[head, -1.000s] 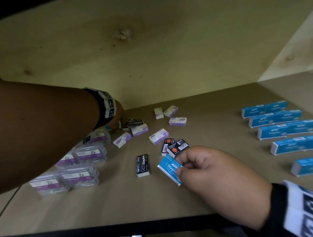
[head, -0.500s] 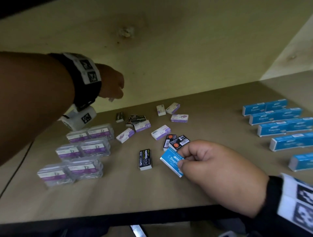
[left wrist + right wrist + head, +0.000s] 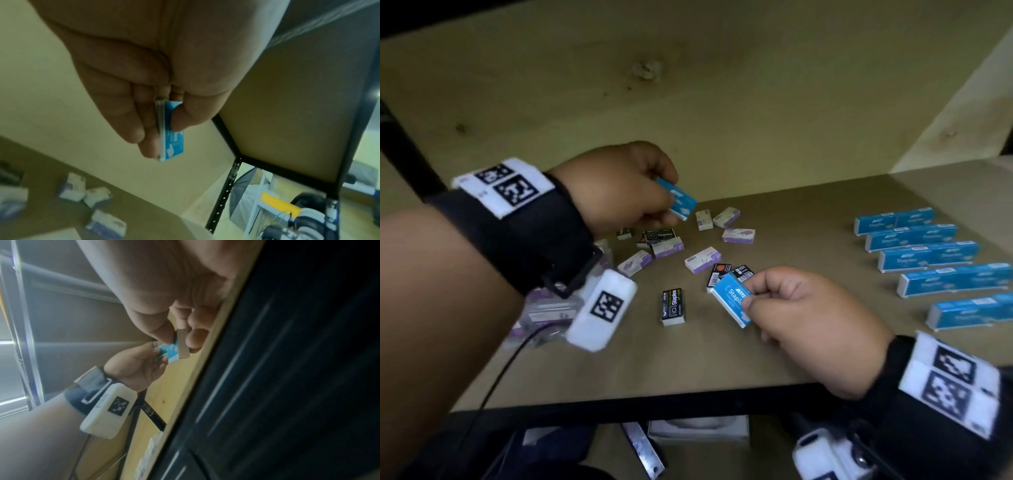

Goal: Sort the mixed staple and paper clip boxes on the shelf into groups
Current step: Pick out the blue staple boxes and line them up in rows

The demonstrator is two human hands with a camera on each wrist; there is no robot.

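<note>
My left hand (image 3: 616,188) was raised above the back of the shelf (image 3: 808,308), thumb and fingers pinching a small blue box (image 3: 677,198) by its flat faces, so that it hung clear of the boards. In the left wrist view my thumb pressed the printed blue face while my fingers (image 3: 131,113) backed the other side. My right hand (image 3: 804,315) was nearer the front edge, its thumb and curled fingers clamped on a second blue staple box (image 3: 731,303), tilted with one end pointing toward the middle of the shelf. The two hands were apart, each with its own box.

Below and between them lay the unsorted pile: a black staple box (image 3: 673,306) lying alone toward the front, two more black boxes (image 3: 726,274) just beside my right fingertips, another black one (image 3: 659,236) further back, and several white and purple boxes (image 3: 702,259) scattered around them. On the right side of the shelf the blue boxes (image 3: 928,257) stood in neat rows, well apart from the pile. On the left, mostly hidden behind my left forearm and its wrist strap (image 3: 517,219), I could make out clear plastic boxes (image 3: 548,308) with purple labels.
</note>
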